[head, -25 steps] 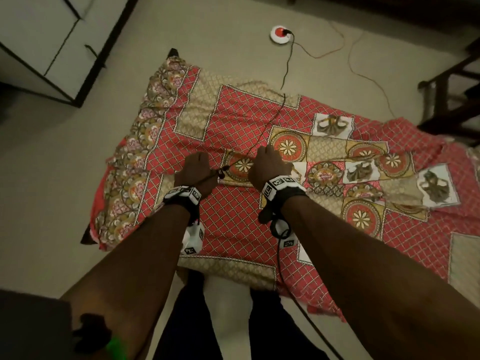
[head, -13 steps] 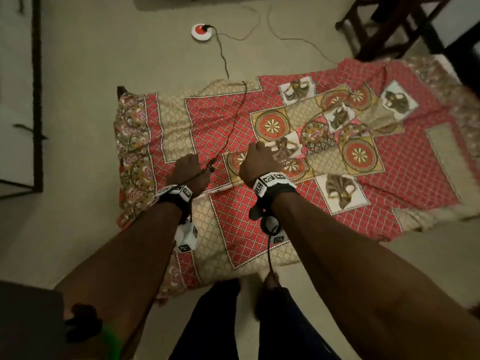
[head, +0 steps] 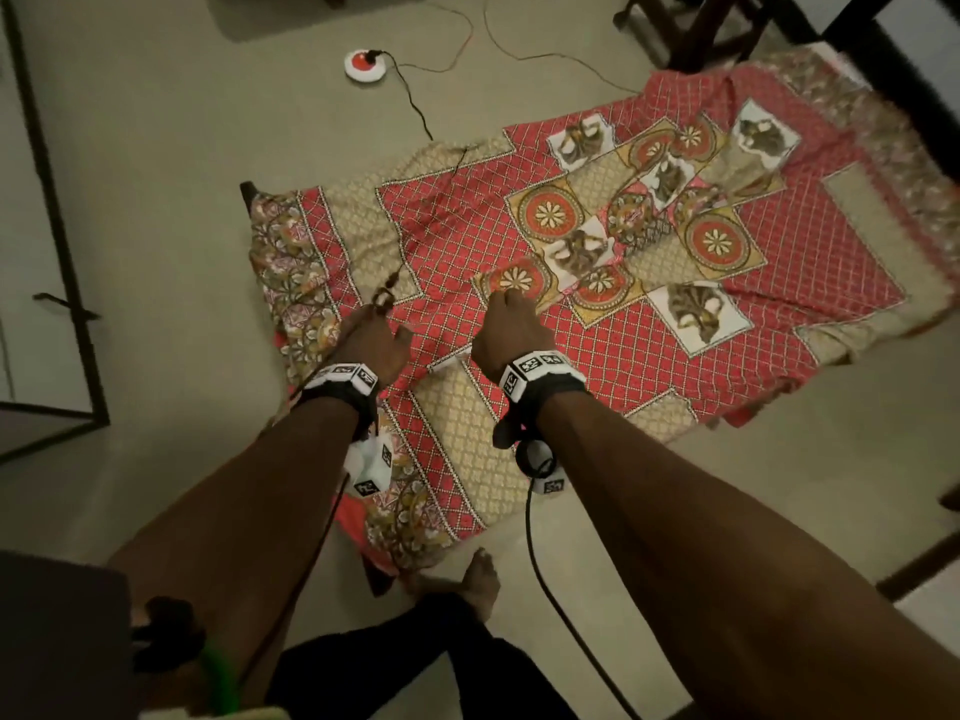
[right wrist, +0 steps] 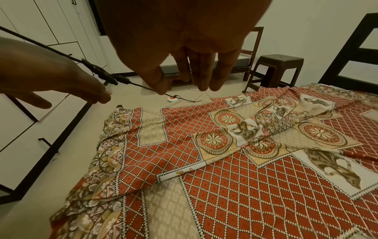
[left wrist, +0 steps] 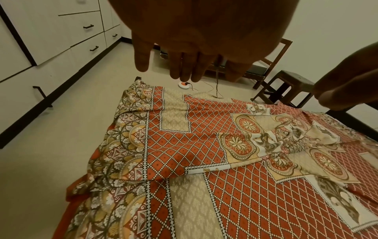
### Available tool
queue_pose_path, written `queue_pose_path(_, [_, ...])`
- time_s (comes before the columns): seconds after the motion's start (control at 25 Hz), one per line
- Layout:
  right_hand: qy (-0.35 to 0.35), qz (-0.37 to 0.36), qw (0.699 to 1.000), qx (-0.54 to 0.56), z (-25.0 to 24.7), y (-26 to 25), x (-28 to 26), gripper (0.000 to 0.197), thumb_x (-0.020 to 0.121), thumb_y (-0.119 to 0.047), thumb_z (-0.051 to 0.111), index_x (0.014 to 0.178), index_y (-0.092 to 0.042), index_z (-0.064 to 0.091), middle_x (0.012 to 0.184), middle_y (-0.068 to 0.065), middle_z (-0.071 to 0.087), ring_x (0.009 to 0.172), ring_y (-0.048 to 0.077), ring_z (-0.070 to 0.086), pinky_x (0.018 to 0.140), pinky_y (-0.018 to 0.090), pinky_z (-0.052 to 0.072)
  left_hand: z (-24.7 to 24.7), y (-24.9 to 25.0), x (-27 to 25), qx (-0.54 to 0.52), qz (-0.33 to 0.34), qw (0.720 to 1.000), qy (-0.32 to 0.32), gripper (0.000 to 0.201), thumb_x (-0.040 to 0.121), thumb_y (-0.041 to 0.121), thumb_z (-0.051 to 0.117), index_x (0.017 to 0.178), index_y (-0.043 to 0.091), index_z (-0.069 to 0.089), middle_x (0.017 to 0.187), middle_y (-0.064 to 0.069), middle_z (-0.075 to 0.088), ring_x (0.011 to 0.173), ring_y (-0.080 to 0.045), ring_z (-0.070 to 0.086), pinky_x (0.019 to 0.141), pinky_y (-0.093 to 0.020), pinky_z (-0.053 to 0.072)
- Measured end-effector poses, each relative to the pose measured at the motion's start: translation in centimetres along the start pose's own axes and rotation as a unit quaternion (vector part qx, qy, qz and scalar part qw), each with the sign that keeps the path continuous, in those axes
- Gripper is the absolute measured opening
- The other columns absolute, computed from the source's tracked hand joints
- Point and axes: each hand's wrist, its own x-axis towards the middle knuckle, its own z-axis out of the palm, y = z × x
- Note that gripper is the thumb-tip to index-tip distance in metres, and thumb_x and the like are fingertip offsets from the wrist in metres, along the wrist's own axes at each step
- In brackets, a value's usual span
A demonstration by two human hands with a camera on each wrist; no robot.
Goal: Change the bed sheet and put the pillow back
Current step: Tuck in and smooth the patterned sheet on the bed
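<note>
The red and beige patterned bed sheet [head: 649, 356] lies spread over the low bed, with folds and wrinkles near its middle [right wrist: 255, 132]. Above its near-left part hover both of my hands. My left hand [head: 371, 340] hangs with its fingers [left wrist: 184, 67] loose and pointing down, holding nothing. A thin dark cable [right wrist: 106, 76] runs across its back. My right hand [head: 506, 330] is just to the right, its fingers [right wrist: 200, 76] also loose above the sheet and empty. No pillow is in view.
The cable [head: 410, 101] leads to a red and white button [head: 365, 67] on the floor beyond the bed. White drawers [left wrist: 61, 48] line the left wall. A dark stool [right wrist: 276, 67], a wooden chair [left wrist: 272, 72] and a black frame [right wrist: 347, 48] stand at the back right. My foot [head: 478, 579] is at the bed's near edge.
Both hands, which lay curled on the sheet, are now off it with loosened fingers. The view has swung right, so the bed sits further right and turned.
</note>
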Motion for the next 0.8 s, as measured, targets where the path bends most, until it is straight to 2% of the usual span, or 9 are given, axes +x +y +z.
queue_pose_path(0.08, [-0.015, 0.006, 1.0, -0.008, 0.4, -0.6, -0.3, 0.048, 0.091, -0.024, 0.058, 0.133, -0.007, 0.042, 0.135, 0.013, 0.04, 0.125, 0.035, 0.04, 0.088, 0.053, 0.049, 0.2, -0.6, -0.3, 0.002, -0.009, 1.0, -0.001, 0.063, 0.101, 0.047, 0.041, 0.151, 0.01, 0.035, 0.152, -0.016, 0.039, 0.136, -0.038, 0.043, 0.11, -0.051, 0.039])
queue_pose_path(0.2, [0.004, 0.033, 0.999, 0.008, 2.2, -6.3, -1.4, 0.049, 0.091, -0.025, 0.058, 0.133, -0.008, 0.041, 0.135, 0.012, 0.041, 0.123, 0.034, 0.042, 0.09, 0.053, 0.048, -2.9, -5.8, 1.1, 0.047, 0.051, 0.998, -0.011, 0.068, 0.101, 0.049, 0.038, 0.153, 0.006, 0.03, 0.16, -0.017, 0.028, 0.146, -0.036, 0.027, 0.115, -0.054, 0.031])
queue_pose_path(0.28, [-0.002, 0.046, 0.999, 0.019, 2.5, -7.0, -1.4, 0.047, 0.092, -0.023, 0.056, 0.133, -0.008, 0.041, 0.135, 0.012, 0.04, 0.122, 0.033, 0.043, 0.091, 0.053, 0.048, -3.0, -6.9, 1.9, 0.053, 0.066, 0.996, -0.024, 0.071, 0.1, 0.051, 0.038, 0.155, 0.007, 0.028, 0.16, -0.017, 0.029, 0.145, -0.037, 0.03, 0.116, -0.053, 0.032])
queue_pose_path(0.36, [0.005, 0.08, 0.997, 0.015, 3.4, -10.2, -0.9, 0.05, 0.092, -0.023, 0.055, 0.137, -0.007, 0.039, 0.139, 0.012, 0.039, 0.125, 0.034, 0.042, 0.092, 0.055, 0.048, -5.2, -9.3, 4.0, 0.066, 0.095, 0.993, -0.033, 0.072, 0.099, 0.052, 0.038, 0.155, 0.008, 0.027, 0.16, -0.018, 0.029, 0.145, -0.037, 0.031, 0.116, -0.052, 0.032])
queue_pose_path(0.4, [0.014, 0.113, 0.993, 0.035, 4.3, -14.3, -0.1, 0.052, 0.092, -0.024, 0.055, 0.138, -0.007, 0.037, 0.141, 0.012, 0.037, 0.127, 0.034, 0.042, 0.092, 0.054, 0.049, -7.7, -11.9, 6.1, 0.071, 0.115, 0.99, -0.042, 0.072, 0.1, 0.05, 0.039, 0.156, 0.007, 0.026, 0.16, -0.018, 0.028, 0.146, -0.036, 0.029, 0.117, -0.051, 0.03])
queue_pose_path(0.48, [0.018, 0.129, 0.99, 0.061, 4.4, -14.4, 0.0, 0.057, 0.092, -0.025, 0.055, 0.142, -0.006, 0.034, 0.145, 0.013, 0.035, 0.13, 0.035, 0.039, 0.095, 0.055, 0.048, -8.5, -12.2, 6.3, 0.068, 0.128, 0.989, -0.039, 0.072, 0.101, 0.047, 0.04, 0.157, 0.006, 0.022, 0.162, -0.017, 0.024, 0.148, -0.034, 0.025, 0.119, -0.049, 0.027])
queue_pose_path(0.52, [0.026, 0.149, 0.986, 0.071, 4.6, -18.4, 1.3, 0.057, 0.092, -0.024, 0.055, 0.143, -0.006, 0.034, 0.146, 0.013, 0.035, 0.132, 0.036, 0.038, 0.096, 0.055, 0.047, -12.4, -14.6, 8.1, 0.084, 0.147, 0.985, -0.043, 0.072, 0.1, 0.046, 0.041, 0.157, 0.007, 0.021, 0.162, -0.016, 0.024, 0.148, -0.035, 0.025, 0.118, -0.048, 0.028])
queue_pose_path(0.68, [0.025, 0.182, 0.979, 0.086, 5.3, -22.8, 2.1, 0.056, 0.09, -0.023, 0.058, 0.139, -0.006, 0.037, 0.146, 0.014, 0.035, 0.132, 0.035, 0.038, 0.095, 0.053, 0.048, -16.4, -20.8, 12.8, 0.113, 0.135, 0.983, -0.057, 0.078, 0.093, 0.053, 0.041, 0.155, 0.009, 0.026, 0.158, -0.018, 0.029, 0.142, -0.039, 0.032, 0.115, -0.051, 0.034])
queue_pose_path(0.8, [0.027, 0.191, 0.977, 0.089, 4.4, -28.7, 5.3, 0.048, 0.091, -0.021, 0.055, 0.134, -0.007, 0.04, 0.141, 0.012, 0.037, 0.128, 0.034, 0.04, 0.089, 0.051, 0.048, -21.8, -24.7, 18.0, 0.105, 0.135, 0.984, -0.048, 0.074, 0.095, 0.049, 0.044, 0.155, 0.008, 0.027, 0.159, -0.015, 0.026, 0.146, -0.035, 0.025, 0.117, -0.052, 0.03])
